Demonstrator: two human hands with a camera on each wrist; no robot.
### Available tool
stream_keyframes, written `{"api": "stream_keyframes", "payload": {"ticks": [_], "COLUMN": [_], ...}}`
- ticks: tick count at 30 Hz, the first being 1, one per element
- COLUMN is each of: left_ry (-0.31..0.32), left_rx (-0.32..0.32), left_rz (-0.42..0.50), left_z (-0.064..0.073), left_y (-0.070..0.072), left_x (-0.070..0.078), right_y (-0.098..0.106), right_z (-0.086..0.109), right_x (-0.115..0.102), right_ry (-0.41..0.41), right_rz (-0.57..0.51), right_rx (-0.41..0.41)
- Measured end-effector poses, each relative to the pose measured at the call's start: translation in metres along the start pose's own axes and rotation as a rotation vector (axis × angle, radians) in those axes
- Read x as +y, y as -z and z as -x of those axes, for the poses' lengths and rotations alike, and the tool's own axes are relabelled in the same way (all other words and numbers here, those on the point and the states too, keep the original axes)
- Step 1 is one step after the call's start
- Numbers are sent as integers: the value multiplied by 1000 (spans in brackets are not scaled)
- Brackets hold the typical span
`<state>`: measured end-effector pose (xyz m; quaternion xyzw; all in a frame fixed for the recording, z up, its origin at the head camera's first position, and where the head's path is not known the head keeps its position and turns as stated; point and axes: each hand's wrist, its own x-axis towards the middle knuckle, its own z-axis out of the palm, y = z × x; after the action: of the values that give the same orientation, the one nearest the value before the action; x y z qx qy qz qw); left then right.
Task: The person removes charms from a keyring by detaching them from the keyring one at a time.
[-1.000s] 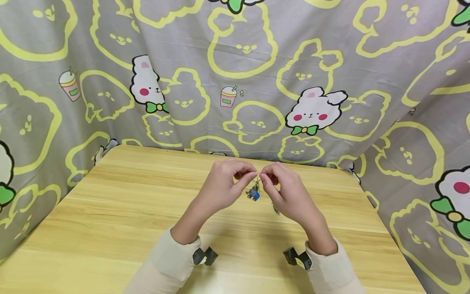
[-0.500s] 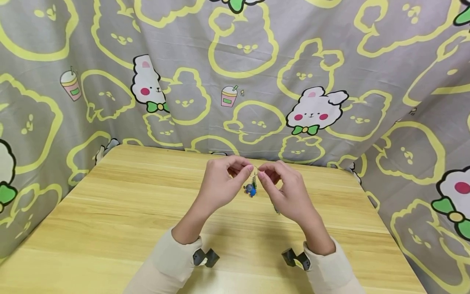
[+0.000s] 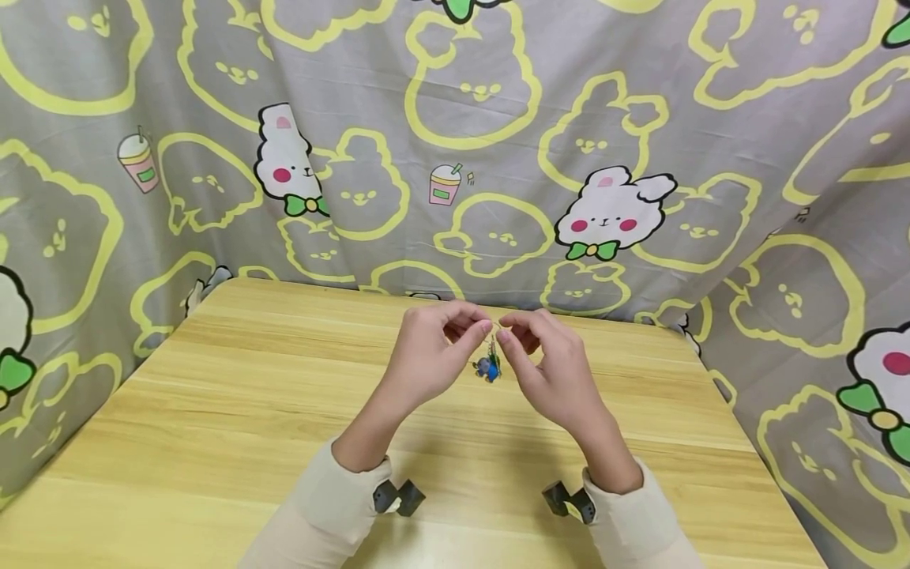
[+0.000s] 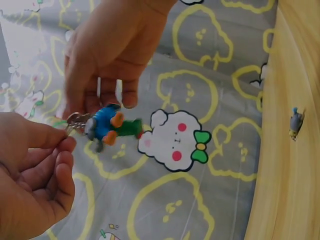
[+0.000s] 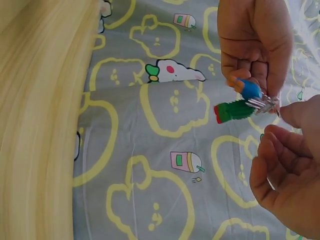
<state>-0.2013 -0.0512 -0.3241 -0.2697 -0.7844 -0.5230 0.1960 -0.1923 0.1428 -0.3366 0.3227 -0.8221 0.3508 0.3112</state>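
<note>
Nearest to me through the head camera, well short of the key ring (image 4: pixel 76 120), come two pale sleeves, the left cuff (image 3: pixel 340 484) and the right cuff (image 3: pixel 620 498). Black wrist cameras stick inward from them, the left one (image 3: pixel 399 498) and the right one (image 3: pixel 569 503), both nearer to me than the key ring and off to either side of it.

Farther on, I see the left hand (image 3: pixel 429 359) just left of the key ring, pinching it between thumb and forefinger, its other fingers loosely bent. To the right of the key ring, the right hand (image 3: pixel 553 367) has the same thumb-and-finger pinch on it.

The key ring itself is up in the air between the two sets of fingertips. Just below it dangles a blue-clothed figure (image 3: pixel 489 369) with orange feet, and next to that, off the same key ring, a green charm (image 5: pixel 236 110) tipped with red.

Lower than the key ring lies the wooden table (image 3: pixel 298 363). My left wrist camera picks up a small grey figure (image 4: pixel 296 123) on it, well apart from the key ring. Beyond everything, behind the key ring, hangs a grey curtain (image 3: pixel 490 170) printed with yellow outlines and white bunnies.
</note>
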Motion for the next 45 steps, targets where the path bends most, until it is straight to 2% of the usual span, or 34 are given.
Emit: {"api": "stream_keyframes", "payload": {"ticks": [5,8,11,16,20,23,27,31,36,41,43,45], "left_ry": [-77,-89,-73,-56,-77,-168,-380,-531,-635,-658,-649,-635], "left_rx": [-60,-71,-61,-5,-19,-38,-32,-23,-39,-39,-37,-34], "left_rz": [-70,-86,-60,7,39,52,37,-4,-66,-71,-64,-60], "left_z": [-1,-1,-1,-2,-2,-3,-6,-9,-10,-10,-9,-8], "left_y": [2,1,-1,-3,-1,2,6,8,8,8,9,10], "left_x": [-1,-1,-2,-4,-6,-8,-12,-14,-15,-16,-15,-15], "right_y": [1,4,5,3,2,3,4,5,5,5,6,7], "right_z": [-1,0,0,-1,-2,-2,-3,-2,0,0,0,0], "right_x": [-1,-3,-4,-9,-11,-12,-12,-12,-12,-12,-13,-14], "right_ry": [-106,-243,-391,-528,-584,-614,-661,-700,-691,-684,-691,-694], "right_rz": [-87,-191,-313,-500,-697,-848,-965,-996,-1018,-1025,-983,-886], "right_rx": [-44,-86,-94,-11,64,57,-11,-76,-132,-158,-168,-183]}}
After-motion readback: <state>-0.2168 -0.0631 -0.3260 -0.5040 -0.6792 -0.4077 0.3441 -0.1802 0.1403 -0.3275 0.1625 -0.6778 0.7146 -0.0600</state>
